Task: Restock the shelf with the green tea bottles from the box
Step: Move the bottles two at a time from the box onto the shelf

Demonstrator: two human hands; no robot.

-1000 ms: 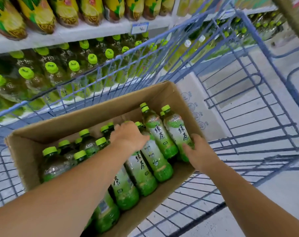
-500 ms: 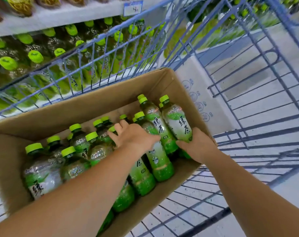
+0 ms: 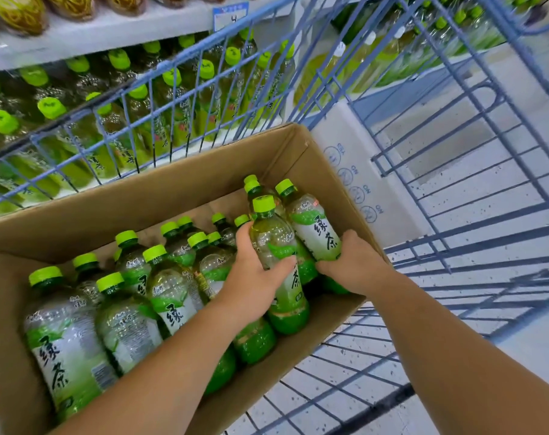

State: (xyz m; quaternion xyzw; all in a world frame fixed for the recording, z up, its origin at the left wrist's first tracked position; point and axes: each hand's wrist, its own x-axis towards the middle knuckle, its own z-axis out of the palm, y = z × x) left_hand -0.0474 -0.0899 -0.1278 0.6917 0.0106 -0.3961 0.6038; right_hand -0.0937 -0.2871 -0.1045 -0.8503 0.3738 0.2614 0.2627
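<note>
Reaching into the box (image 3: 172,189) with two bare forearms from the near edge. Gripping the front bottle (image 3: 274,243) with the left hand (image 3: 254,277): thumb across the label, fingers curled round the far side. Clamping the corner bottle (image 3: 314,227) with the right hand (image 3: 351,265), fingers wrapped round its lower body, close against the box's right wall. Both clear ribbed plastic with rounded shoulders, bright green ridged screw caps, glossy white-and-green wrap with dark brush lettering, pale green tea inside; touching side by side, tilted, caps pointing away. Packed to their left, the other bottles (image 3: 125,324), same kind, leaning in rows across the box. Plain brown corrugated cardboard, matte, rectangular, open on top, sitting in a blue wire cart (image 3: 455,215) of thin painted metal rods in a grid. Pale floor (image 3: 518,346) under the cart. Just right of the box, a white carton (image 3: 355,171) with round blue printed icons. Beyond the mesh, a white shelf (image 3: 110,36) with shelf bottles (image 3: 172,98) in rows, green caps up, and a small price tag (image 3: 230,15) on its edge.
</note>
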